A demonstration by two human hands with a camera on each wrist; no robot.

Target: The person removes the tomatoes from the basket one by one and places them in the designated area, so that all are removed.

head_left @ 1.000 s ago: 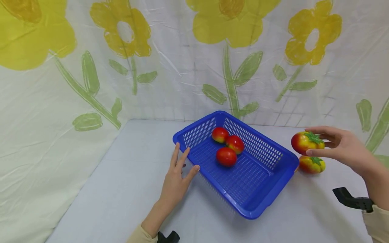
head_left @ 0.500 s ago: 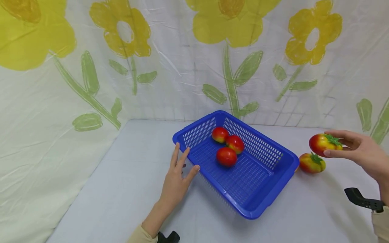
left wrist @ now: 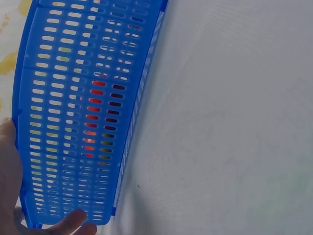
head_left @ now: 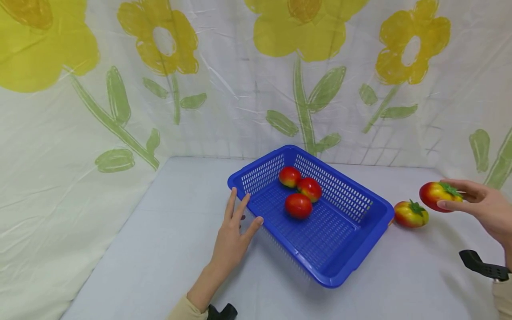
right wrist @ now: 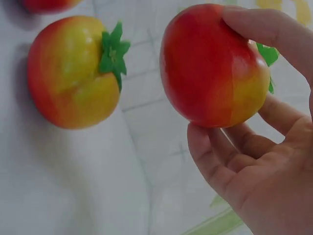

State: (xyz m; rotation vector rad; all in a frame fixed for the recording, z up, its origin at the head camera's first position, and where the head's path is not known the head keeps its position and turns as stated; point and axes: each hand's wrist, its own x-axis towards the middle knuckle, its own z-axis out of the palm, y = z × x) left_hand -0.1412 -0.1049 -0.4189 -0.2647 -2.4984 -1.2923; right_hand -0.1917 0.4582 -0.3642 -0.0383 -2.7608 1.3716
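My right hand pinches a glossy red-and-yellow toy tomato with a green star-shaped top, raised at the right. The right wrist view shows the thumb on one side of it and fingertips on the other. A second tomato lies on the table below and left of that hand. With fingers spread and nearly straight, my left hand touches the rim of a blue plastic basket at its left side. Inside the basket sit three tomatoes, grouped toward the far left end.
The white-covered table meets a flower-patterned curtain at the back. Part of another tomato shows at the top left of the right wrist view; the basket's right corner mostly hides it in the head view.
My right hand has moved right with the tomato, away from the basket and slightly lower. The left hand and basket have stayed in place.
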